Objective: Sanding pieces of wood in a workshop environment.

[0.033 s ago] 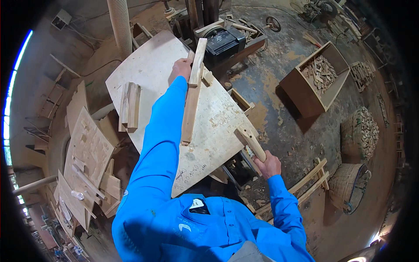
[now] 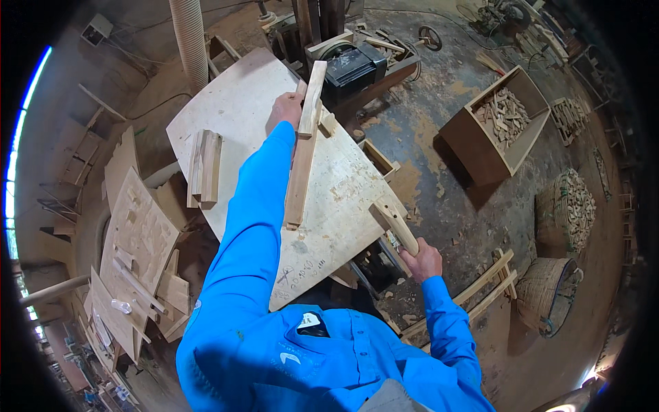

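Note:
My left arm reaches across a pale sheet-topped work table (image 2: 343,199). At its far part my left hand (image 2: 287,110) is closed on a small wooden grip (image 2: 301,88), its fingers partly hidden. Right beside that hand, a lighter wooden strip (image 2: 314,96) lies along a longer reddish-brown wooden board (image 2: 298,182). A small wooden block (image 2: 327,124) sits against the right side of these pieces. Off the table's right corner, my right hand (image 2: 422,261) is wrapped round the lower end of a rounded wooden bar (image 2: 397,225), which slants up to the table edge.
Several wooden strips (image 2: 205,167) lie stacked on the table's left. Beyond the table stands a machine with a black motor (image 2: 355,67) and a ribbed hose (image 2: 187,41). To the right are a wooden bin (image 2: 473,141) of offcuts and woven baskets (image 2: 546,292).

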`<state>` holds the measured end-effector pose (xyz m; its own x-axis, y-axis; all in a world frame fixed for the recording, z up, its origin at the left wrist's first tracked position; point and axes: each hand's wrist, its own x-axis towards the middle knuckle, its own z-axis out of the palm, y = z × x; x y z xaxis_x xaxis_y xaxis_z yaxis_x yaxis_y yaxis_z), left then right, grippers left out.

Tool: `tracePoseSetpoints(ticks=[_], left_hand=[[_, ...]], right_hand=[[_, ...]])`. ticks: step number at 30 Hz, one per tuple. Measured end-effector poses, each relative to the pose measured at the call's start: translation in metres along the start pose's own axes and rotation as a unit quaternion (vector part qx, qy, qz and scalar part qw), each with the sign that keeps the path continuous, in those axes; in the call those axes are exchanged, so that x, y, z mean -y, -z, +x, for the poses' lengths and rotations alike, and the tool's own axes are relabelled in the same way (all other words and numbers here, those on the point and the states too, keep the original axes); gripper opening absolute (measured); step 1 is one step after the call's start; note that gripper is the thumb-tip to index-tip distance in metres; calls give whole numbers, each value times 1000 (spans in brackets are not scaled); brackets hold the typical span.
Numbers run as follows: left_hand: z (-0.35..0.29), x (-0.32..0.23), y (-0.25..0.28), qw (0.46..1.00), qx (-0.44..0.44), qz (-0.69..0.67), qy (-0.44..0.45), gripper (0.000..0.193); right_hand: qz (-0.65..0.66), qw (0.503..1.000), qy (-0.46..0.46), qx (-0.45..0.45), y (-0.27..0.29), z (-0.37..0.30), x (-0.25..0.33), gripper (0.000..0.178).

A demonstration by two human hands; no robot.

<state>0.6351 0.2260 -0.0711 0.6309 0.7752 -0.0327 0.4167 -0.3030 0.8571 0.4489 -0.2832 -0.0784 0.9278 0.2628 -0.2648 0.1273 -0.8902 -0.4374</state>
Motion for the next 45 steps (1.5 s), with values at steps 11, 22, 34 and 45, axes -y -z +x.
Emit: tracePoseSetpoints(ticks=[11,22,34,45], left_hand=[[-1,11,6,990,-86,-57,-98,29],[-83,-3,88,858,-41,37,-511,34],[-176,-52,122,722,142,33,-676,49],[-155,6,101,914,86,94,-386,57]], right_hand=[[-10,1000,2,7,10,0,8,42],[194,967,66,-152,22,-8,1,34],[628,731,76,256,71,135,192,45],[559,806,134,141,45,200,222,58]])
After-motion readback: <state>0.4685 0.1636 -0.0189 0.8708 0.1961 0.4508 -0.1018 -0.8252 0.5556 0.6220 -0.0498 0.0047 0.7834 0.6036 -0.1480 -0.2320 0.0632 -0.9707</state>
